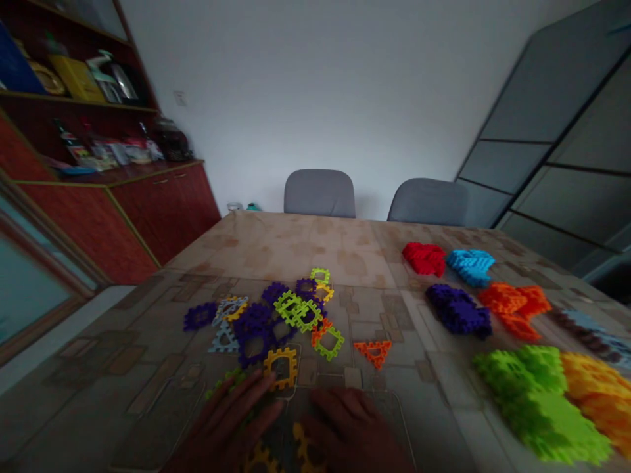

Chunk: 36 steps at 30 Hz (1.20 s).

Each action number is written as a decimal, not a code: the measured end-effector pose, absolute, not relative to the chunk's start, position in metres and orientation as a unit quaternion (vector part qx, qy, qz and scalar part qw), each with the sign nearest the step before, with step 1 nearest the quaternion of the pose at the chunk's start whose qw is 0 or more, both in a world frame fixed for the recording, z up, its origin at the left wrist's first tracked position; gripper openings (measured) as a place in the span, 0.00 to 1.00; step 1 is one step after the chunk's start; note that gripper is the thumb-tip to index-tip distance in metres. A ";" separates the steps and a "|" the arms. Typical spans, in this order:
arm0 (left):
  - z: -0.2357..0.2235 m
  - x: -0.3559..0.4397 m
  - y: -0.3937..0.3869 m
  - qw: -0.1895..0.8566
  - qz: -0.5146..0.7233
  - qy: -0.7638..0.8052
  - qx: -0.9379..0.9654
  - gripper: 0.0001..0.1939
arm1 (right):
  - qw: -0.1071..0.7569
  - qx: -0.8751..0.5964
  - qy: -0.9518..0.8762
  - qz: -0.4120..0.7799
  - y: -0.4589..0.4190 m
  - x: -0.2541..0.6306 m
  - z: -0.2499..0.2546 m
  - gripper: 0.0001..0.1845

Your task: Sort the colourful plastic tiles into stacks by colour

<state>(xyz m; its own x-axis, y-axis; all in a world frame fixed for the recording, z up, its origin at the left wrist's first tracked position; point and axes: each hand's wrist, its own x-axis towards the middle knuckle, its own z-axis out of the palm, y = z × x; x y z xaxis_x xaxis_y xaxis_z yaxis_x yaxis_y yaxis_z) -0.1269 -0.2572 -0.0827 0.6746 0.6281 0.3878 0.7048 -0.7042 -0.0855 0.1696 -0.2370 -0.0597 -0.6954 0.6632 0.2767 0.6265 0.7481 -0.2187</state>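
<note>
My left hand lies palm down at the near side of the table, fingers stretched out. It partly covers a lime-green toothed plastic piece, and its fingertips reach the lower edge of a yellow square frame. Beside it, my right hand rests low with its fingers forward, by a yellow-orange toothed piece that it partly hides. Another yellow piece shows between the hands at the bottom edge. Ahead lies a loose heap of purple pieces, lime-green frames and grey triangles.
An orange triangle lies apart, right of the heap. Sorted piles stand at the right: red, blue, purple, orange, grey, lime green and yellow-orange. Two grey chairs stand behind the table.
</note>
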 end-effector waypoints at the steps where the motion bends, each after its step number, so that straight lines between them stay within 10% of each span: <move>1: -0.079 -0.119 -0.255 0.108 -0.172 -0.379 -0.903 0.27 | 0.167 -0.353 -0.919 0.056 -0.235 0.169 -0.062 0.16; 17: -0.015 -0.062 -0.109 -0.022 -0.181 -0.364 -0.913 0.29 | 0.191 -0.490 -0.840 0.129 -0.181 0.179 -0.017 0.34; 25: -0.009 -0.063 -0.120 -0.032 -0.241 -0.378 -0.893 0.11 | 0.211 -0.489 -0.837 0.128 -0.184 0.184 -0.015 0.22; 36: -0.026 -0.032 -0.204 -0.226 -0.320 -0.381 -0.838 0.22 | 0.283 -0.516 -0.785 0.194 -0.200 0.217 -0.010 0.12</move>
<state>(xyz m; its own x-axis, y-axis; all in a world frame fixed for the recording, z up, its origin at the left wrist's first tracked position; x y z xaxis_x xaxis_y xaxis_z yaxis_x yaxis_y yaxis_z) -0.0316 -0.2044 -0.0264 0.5060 0.7824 0.3632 0.4931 -0.6078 0.6224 0.2166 -0.1996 -0.0103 -0.3072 0.9199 0.2438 0.7006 0.3919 -0.5962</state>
